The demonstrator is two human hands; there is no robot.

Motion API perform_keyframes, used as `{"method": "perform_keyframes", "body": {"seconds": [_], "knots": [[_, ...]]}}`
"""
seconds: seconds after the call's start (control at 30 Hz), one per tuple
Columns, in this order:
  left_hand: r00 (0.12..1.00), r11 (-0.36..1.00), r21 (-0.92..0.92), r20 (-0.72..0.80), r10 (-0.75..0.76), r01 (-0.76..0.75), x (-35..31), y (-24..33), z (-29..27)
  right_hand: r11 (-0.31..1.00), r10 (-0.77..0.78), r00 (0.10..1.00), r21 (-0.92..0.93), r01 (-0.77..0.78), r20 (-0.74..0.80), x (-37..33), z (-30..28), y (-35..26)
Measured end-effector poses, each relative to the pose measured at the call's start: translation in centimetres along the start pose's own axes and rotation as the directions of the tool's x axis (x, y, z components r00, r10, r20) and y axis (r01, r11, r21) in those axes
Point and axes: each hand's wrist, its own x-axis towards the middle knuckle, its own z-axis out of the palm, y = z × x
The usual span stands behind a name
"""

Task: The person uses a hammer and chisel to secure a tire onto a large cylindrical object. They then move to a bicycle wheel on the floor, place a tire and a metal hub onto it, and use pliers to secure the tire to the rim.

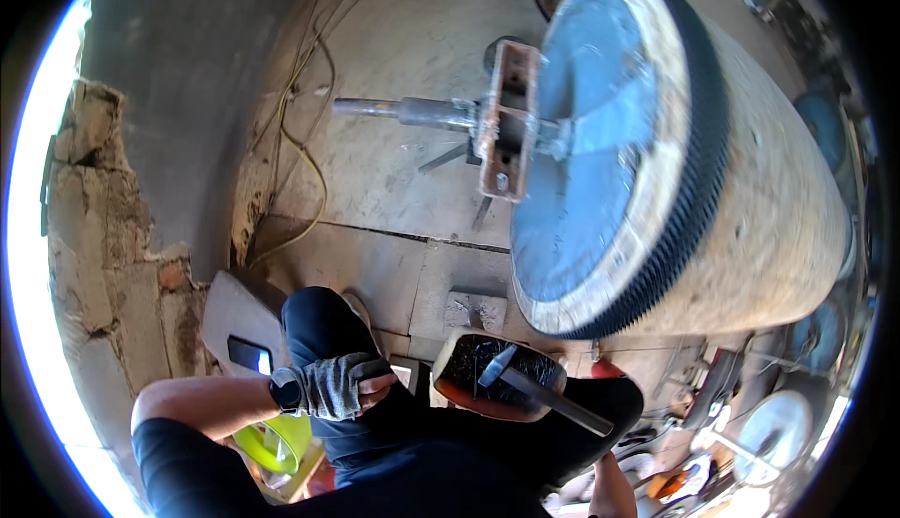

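My left hand (pixel 345 389), in a grey fingerless glove with a dark watch at the wrist, rests closed on my left thigh. Its curled fingers hide whatever may be inside. Of my right arm only a bare stretch of forearm (pixel 611 492) shows below my right knee; the hand itself is out of sight. Between my legs sits a rounded wooden-looking container (pixel 452 354) with a dark, shiny interior. A hammer (pixel 555 400) lies across it, its head over the dark part and its handle reaching to my right thigh.
A big pale drum (pixel 769 209) with a blue end disc and black toothed band stands ahead on the right, its metal shaft (pixel 412 111) pointing left. A phone (pixel 249 356) lies on a grey surface beside my left knee. Yellowish cables (pixel 323 185) run along the wall.
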Motion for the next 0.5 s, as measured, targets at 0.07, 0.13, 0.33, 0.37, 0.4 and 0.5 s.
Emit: {"method": "perform_keyframes", "body": {"seconds": [0.07,0.13,0.33,0.37,0.4,0.5], "knots": [[1.0,0.998,-0.05,-0.015,0.023,-0.024,-0.3,0.2,-0.6,0.995,0.038,0.996,-0.1,-0.03,0.077,-3.7,-3.8,-0.1],[0.999,0.994,-0.105,0.019,0.028,-0.026,-1.3,0.8,-1.0,0.984,0.089,0.986,-0.166,-0.065,0.142,-6.6,-7.3,-0.7],[0.998,0.965,-0.257,0.061,-0.029,0.044,-4.3,1.9,-3.5,0.913,0.395,0.894,0.017,-0.408,0.21,-16.4,-14.0,-4.4],[0.998,0.961,-0.273,0.058,-0.038,0.052,-4.5,2.0,-4.0,0.922,0.382,0.891,-0.034,-0.386,0.245,-17.2,-14.6,-4.3],[0.993,0.941,-0.316,0.041,-0.11,0.118,-4.7,2.7,-4.1,0.93,0.368,0.886,-0.085,-0.359,0.283,-17.7,-15.1,-4.2],[0.957,0.937,-0.254,-0.1,-0.272,0.24,-4.7,4.9,-5.9,0.942,0.334,0.877,-0.094,-0.322,0.345,-21.4,-16.0,-6.8]]}}
